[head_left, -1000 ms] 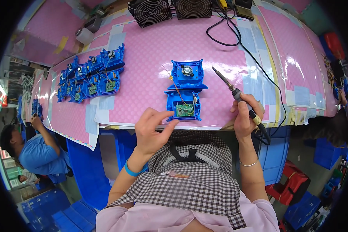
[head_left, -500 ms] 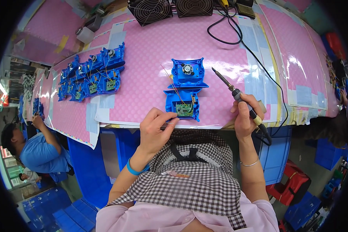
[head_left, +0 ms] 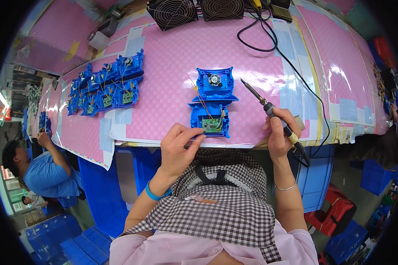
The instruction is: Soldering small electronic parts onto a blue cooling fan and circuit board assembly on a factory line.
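My right hand (head_left: 280,132) is closed round the grip of a soldering iron (head_left: 269,108), whose dark tip points up and left, away from the blue parts. My left hand (head_left: 179,145) pinches a thin silvery wire (head_left: 195,141) at the near edge of the lower blue plastic shell (head_left: 194,115). In that shell sits a green circuit board (head_left: 211,125) with thin wires. Just beyond it lies the upper blue shell (head_left: 227,84), holding a round metal speaker-like part (head_left: 214,80). Reddish and yellow wires (head_left: 194,84) run from the board up past the upper shell.
Several similar blue shells (head_left: 106,84) stand in rows at the left. Two black fans (head_left: 172,13) are at the back. The iron's black cable (head_left: 303,79) trails along the right. A person in blue (head_left: 48,170) sits at far left. Blue bins (head_left: 97,190) stand below the table edge.
Very little differs. The blue shells have shifted very slightly, and the soldering iron's tip has moved a touch left. Both hands keep their hold.
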Motion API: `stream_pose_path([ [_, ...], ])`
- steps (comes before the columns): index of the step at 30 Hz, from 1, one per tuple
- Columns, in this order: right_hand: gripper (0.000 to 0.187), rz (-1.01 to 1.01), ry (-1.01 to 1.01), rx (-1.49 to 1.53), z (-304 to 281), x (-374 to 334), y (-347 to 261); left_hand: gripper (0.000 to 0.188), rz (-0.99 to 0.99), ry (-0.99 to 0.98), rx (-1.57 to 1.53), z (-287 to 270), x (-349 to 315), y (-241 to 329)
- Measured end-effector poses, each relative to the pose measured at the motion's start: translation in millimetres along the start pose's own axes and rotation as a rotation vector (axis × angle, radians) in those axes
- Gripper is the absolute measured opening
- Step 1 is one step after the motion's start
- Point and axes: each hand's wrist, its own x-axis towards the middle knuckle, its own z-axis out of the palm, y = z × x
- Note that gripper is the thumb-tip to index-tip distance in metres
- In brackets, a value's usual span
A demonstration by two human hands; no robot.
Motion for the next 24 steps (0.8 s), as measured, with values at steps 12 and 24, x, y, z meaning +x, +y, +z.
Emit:
stream_pose_path([
  [12,0.020,0.012,0.008,0.001,0.7,-0.6,0.0,0.018,0.006,-0.005,0.004,-1.3,0.4,1.7],
  [24,0.020,0.006,-0.005,-0.002,-1.3,-2.5,-0.9,0.029,0.028,-0.167,0.263,-8.8,3.8,26.1],
])
